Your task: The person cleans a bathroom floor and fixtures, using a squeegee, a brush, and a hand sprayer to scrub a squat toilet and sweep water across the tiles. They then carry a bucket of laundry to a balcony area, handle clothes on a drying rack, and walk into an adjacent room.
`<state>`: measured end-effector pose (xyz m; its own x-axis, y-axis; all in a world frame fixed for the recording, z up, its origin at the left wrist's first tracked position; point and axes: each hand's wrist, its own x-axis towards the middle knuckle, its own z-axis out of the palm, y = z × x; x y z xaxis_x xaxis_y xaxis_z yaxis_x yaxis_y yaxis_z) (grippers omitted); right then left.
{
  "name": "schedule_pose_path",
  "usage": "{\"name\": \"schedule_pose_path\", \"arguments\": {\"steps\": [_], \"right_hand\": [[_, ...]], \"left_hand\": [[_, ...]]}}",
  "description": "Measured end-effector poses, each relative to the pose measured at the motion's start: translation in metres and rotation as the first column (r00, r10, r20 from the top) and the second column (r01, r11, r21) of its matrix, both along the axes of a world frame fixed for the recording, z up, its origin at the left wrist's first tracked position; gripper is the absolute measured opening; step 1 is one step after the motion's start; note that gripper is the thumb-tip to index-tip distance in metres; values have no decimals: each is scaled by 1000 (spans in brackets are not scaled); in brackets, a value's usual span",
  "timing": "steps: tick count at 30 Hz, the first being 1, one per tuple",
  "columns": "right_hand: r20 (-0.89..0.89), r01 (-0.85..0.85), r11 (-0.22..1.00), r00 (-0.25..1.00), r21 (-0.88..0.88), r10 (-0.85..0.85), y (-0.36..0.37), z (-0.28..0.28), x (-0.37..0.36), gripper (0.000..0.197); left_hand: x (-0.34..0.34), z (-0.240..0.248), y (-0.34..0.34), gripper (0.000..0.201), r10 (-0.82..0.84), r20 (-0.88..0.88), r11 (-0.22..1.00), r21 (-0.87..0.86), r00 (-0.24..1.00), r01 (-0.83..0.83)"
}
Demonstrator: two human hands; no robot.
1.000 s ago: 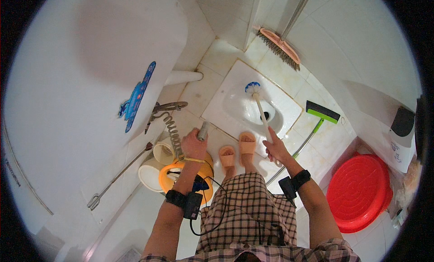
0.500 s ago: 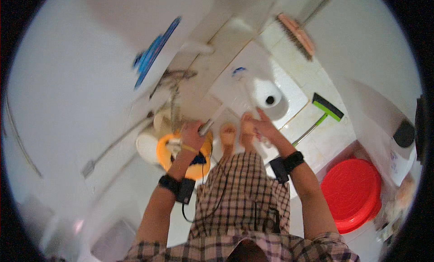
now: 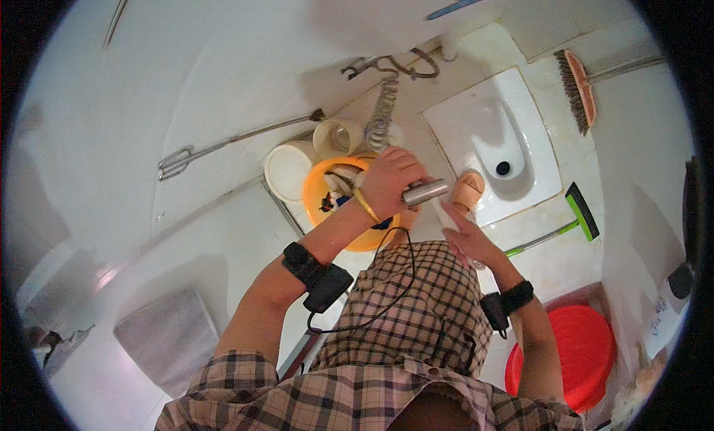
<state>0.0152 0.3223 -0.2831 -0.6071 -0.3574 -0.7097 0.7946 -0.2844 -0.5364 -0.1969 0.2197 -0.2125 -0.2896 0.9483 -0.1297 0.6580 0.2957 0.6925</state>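
Observation:
My left hand (image 3: 393, 182) is closed around a short silver metal cylinder (image 3: 426, 192), whose end sticks out to the right; its other end is hidden in my fist. Just to the right, my right hand (image 3: 476, 243) is closed on a slim white handle (image 3: 445, 214) that runs up toward the cylinder. Its far end is hidden behind the cylinder and hand. Below my left hand stands an orange basin (image 3: 314, 195) with dark and pale cloth-like things in it. A white squat toilet (image 3: 513, 137) lies ahead to the right.
A coiled hose (image 3: 381, 111) hangs from the wall pipes behind the basin. Two pale buckets (image 3: 288, 172) stand left of it. A green-handled squeegee (image 3: 582, 211) lies on the right, near a red lidded tub (image 3: 569, 356). A pink-backed broom (image 3: 580, 92) leans at the far right.
The view has swung left and both hands have come closer together. The silver cylinder now points right beside the white handle. A blue piece seen over the toilet earlier is out of sight.

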Motion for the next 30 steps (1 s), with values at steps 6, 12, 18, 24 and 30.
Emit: {"name": "schedule_pose_path", "arguments": {"steps": [6,12,18,24,30], "right_hand": [[-114,12,999,993,-32,-15,-79,-49,-97,40],[-85,258,963,961,-73,-263,-149,-90,-156,34],[86,354,928,927,112,-364,-163,-113,-150,30],[245,138,919,939,369,-240,-108,-121,-87,46],[92,267,779,919,568,-383,-85,-117,-25,43]], "left_hand": [[-12,21,-31,18,105,59,971,207,993,-115],[-31,13,-81,22,140,86,965,211,986,-155],[-66,-20,-119,19,144,-179,980,-108,973,-165],[-90,-90,-95,18,-130,-400,898,-436,907,-63],[-66,-139,-42,16,-345,-283,753,-653,895,84]]}}
